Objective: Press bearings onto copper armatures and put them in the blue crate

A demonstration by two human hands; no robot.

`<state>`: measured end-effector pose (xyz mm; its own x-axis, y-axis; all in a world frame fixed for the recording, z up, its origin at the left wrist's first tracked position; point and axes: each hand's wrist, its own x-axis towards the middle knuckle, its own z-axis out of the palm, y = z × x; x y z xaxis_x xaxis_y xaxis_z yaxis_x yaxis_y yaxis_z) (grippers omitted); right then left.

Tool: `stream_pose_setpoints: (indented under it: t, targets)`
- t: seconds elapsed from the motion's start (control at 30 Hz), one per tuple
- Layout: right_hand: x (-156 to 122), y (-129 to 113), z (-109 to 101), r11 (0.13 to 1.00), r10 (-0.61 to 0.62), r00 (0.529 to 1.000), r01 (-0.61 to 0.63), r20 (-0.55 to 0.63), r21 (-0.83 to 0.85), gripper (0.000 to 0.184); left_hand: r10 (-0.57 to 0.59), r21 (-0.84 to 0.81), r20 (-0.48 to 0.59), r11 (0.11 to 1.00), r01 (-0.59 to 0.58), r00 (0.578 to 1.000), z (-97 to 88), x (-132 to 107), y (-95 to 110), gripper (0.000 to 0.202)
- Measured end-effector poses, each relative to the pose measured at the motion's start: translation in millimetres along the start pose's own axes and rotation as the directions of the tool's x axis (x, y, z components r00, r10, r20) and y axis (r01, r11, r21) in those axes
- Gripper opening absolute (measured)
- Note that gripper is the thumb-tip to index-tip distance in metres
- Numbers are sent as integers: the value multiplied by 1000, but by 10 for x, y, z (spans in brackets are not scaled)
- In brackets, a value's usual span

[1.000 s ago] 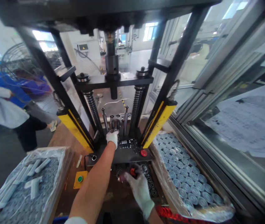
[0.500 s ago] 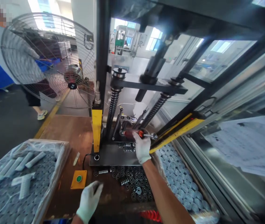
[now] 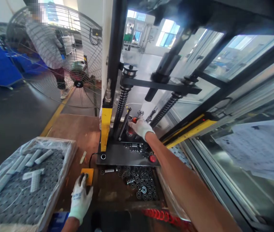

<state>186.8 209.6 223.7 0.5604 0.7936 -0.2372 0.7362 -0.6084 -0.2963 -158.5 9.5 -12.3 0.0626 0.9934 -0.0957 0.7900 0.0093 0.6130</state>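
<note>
My gloved left hand [image 3: 80,195] lies over the yellow button box [image 3: 90,176], its fingers stretched onto the button and nothing in its grip. At the press, my gloved right hand [image 3: 141,127] is closed around a red cylindrical part [image 3: 130,130] with an orange section and a metal end. The part stands roughly upright on the press base, between two thin posts; my fingers partly hide it. Above and to its right hangs the black press ram [image 3: 151,93], apart from the part. Several bearings [image 3: 133,147] lie on the black base plate [image 3: 122,158] in front.
Many loose bearings [image 3: 146,185] cover the bench before the press. A plastic-lined box [image 3: 72,145] of grey cylindrical parts stands left. A red knob [image 3: 152,158] sits at the plate's right corner. Behind a large fan [image 3: 79,83] stands a person [image 3: 45,45]. A red coiled hose [image 3: 161,214] lies in front.
My left hand has moved left onto the button box. My right hand has carried the red part further back and turned it from lying to upright. The person behind the fan has shifted.
</note>
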Motion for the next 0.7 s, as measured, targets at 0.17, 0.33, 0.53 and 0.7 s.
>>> stream_pose_setpoints:
  t: [0.17, 0.33, 0.53, 0.7]
  targets:
    - [-74, 44, -17, 994, -4, 1000, 3, 9, 112, 75, -27, 79, -33, 996, 29, 999, -45, -58, 89, 51]
    - [-977, 534, 676, 902, -181, 980, 200, -85, 383, 62, -88, 163, 25, 983, 82, 996, -171, -58, 235, 55]
    - [-2318, 1191, 2059, 910, -364, 769, 174, 526, 376, 42, -189, 385, 135, 914, 124, 973, -377, 67, 564, 60]
    - [-2458, 1061, 2412, 941, -309, 711, 327, 631, 92, 63, -294, 341, 177, 913, 222, 939, -488, 92, 710, 72]
